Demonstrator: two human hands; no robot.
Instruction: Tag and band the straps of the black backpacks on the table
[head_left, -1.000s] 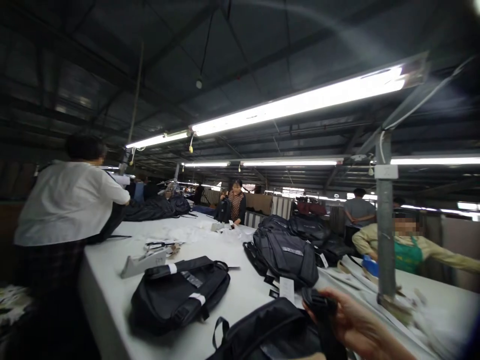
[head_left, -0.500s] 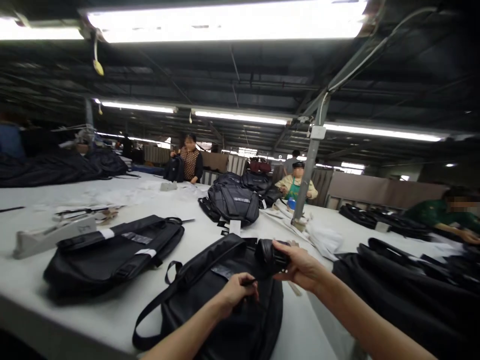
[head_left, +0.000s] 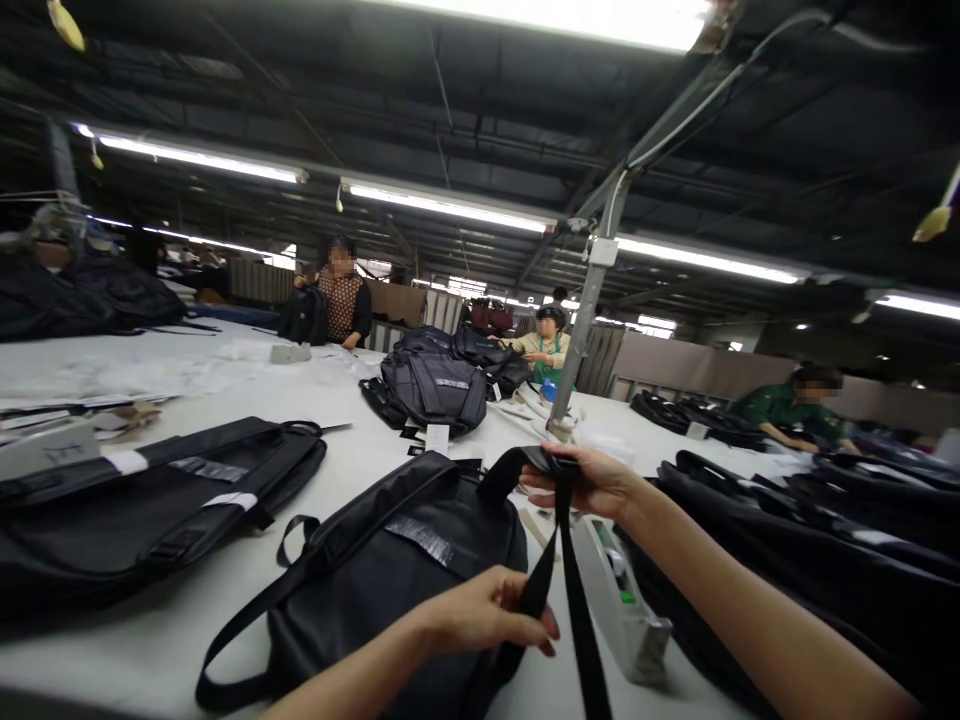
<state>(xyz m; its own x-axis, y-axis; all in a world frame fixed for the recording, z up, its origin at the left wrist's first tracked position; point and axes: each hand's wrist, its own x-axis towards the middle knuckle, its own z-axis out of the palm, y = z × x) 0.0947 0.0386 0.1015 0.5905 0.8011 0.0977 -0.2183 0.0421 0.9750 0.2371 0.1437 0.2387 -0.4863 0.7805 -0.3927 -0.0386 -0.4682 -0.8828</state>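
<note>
A black backpack (head_left: 352,600) lies on the white table in front of me, with a strip of shiny clear film (head_left: 421,541) on its panel. My right hand (head_left: 581,478) grips the padded shoulder strap (head_left: 517,465) and lifts it off the bag's right side. Black webbing (head_left: 576,600) hangs down from that strap. Lower and to the left, my left hand (head_left: 491,612) pinches part of the webbing between thumb and fingers. A second strap loop (head_left: 232,640) curves out at the bag's left.
Left of me lies another black backpack (head_left: 247,465) with white bands. A tape dispenser (head_left: 626,600) stands beside my right forearm, near stacked black bags (head_left: 787,540). More backpacks (head_left: 435,380) sit ahead by a metal post (head_left: 589,330). Several people work around the tables.
The shoulder strap, bunched in my right hand before, now stretches up from the bag with its webbing hanging loose. My left hand has moved down and right. The view has shifted right, revealing the tape dispenser.
</note>
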